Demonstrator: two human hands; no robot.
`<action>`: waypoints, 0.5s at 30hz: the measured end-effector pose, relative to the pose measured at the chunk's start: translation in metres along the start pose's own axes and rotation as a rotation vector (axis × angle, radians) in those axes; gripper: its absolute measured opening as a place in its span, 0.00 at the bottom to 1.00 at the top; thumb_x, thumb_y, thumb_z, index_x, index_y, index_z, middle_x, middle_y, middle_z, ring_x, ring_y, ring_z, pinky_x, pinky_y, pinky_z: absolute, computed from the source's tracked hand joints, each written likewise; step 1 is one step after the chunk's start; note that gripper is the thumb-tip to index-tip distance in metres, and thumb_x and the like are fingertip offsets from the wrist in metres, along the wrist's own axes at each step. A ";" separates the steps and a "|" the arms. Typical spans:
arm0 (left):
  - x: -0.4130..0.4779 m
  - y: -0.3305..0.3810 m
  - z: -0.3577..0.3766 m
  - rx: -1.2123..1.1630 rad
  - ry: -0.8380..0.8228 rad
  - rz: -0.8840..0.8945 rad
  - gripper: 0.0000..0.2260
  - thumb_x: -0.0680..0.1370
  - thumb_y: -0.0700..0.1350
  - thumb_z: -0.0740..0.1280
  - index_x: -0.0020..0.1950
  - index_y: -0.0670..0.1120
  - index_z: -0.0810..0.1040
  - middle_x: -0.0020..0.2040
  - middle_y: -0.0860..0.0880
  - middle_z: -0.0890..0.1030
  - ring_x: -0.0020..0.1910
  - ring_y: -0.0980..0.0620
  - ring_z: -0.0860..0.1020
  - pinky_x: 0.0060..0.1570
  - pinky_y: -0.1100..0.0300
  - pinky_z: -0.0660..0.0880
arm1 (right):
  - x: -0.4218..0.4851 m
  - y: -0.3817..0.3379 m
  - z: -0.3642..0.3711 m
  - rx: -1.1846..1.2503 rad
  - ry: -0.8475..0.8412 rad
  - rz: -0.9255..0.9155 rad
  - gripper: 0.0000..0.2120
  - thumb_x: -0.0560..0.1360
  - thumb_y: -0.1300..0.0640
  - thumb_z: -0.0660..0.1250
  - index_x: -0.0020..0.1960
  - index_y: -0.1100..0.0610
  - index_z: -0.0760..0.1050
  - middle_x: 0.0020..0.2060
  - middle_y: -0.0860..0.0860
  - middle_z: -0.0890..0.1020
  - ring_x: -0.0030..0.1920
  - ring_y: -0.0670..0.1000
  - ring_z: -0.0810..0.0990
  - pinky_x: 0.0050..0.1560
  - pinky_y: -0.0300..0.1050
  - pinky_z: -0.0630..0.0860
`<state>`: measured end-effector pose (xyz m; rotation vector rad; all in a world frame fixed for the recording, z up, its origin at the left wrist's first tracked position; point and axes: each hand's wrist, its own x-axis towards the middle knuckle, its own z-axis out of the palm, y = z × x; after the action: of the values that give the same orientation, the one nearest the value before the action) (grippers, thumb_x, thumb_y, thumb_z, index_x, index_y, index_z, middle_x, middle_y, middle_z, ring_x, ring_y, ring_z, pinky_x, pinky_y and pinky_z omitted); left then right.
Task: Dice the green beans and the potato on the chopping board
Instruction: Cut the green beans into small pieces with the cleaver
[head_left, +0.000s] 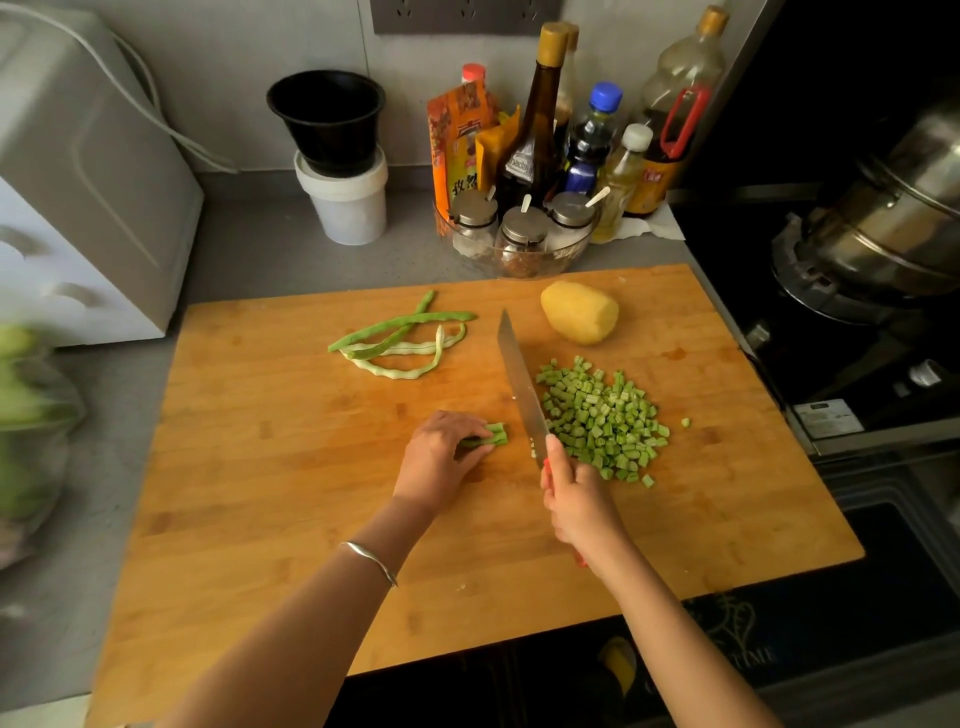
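A large wooden chopping board (291, 467) covers the counter. My left hand (441, 457) grips a short bundle of green bean stubs (493, 434) at the board's middle. My right hand (579, 506) holds a red-handled knife (522, 387), its blade pointing away from me just right of the bundle. A heap of diced green beans (605, 421) lies right of the blade. Several whole green beans (402, 338) lie at the back of the board. A peeled yellow potato (581, 313) sits whole at the back right.
Behind the board stand sauce bottles (540, 119), spice jars in a glass bowl (519, 234), and a black cup on a white tub (343, 192). A steel pot (893, 208) sits on the stove at right. A bag of greens (26, 415) and a white appliance (78, 171) are at left.
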<state>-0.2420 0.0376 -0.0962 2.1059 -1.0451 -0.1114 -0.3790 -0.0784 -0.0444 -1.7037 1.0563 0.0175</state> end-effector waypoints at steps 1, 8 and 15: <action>0.000 -0.001 0.000 -0.001 0.002 0.000 0.08 0.70 0.45 0.75 0.49 0.46 0.83 0.51 0.51 0.83 0.52 0.53 0.78 0.55 0.53 0.75 | -0.003 0.001 -0.004 0.024 0.000 0.006 0.27 0.80 0.36 0.50 0.33 0.56 0.68 0.18 0.46 0.65 0.19 0.46 0.64 0.26 0.41 0.59; -0.005 -0.005 -0.006 0.013 0.015 -0.023 0.15 0.70 0.50 0.75 0.55 0.49 0.80 0.56 0.51 0.81 0.56 0.52 0.77 0.60 0.56 0.71 | -0.025 -0.003 -0.004 0.057 -0.071 -0.075 0.26 0.80 0.38 0.51 0.34 0.56 0.67 0.21 0.48 0.64 0.20 0.47 0.62 0.22 0.39 0.57; -0.006 -0.004 -0.009 0.011 0.007 0.010 0.09 0.70 0.43 0.75 0.49 0.46 0.84 0.51 0.50 0.83 0.52 0.52 0.78 0.55 0.62 0.71 | -0.034 -0.006 0.004 0.029 -0.109 -0.084 0.26 0.79 0.36 0.52 0.34 0.56 0.67 0.22 0.47 0.66 0.21 0.46 0.63 0.24 0.39 0.60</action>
<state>-0.2402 0.0490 -0.0944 2.1090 -1.0542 -0.0930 -0.3933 -0.0536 -0.0250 -1.7003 0.9000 0.0412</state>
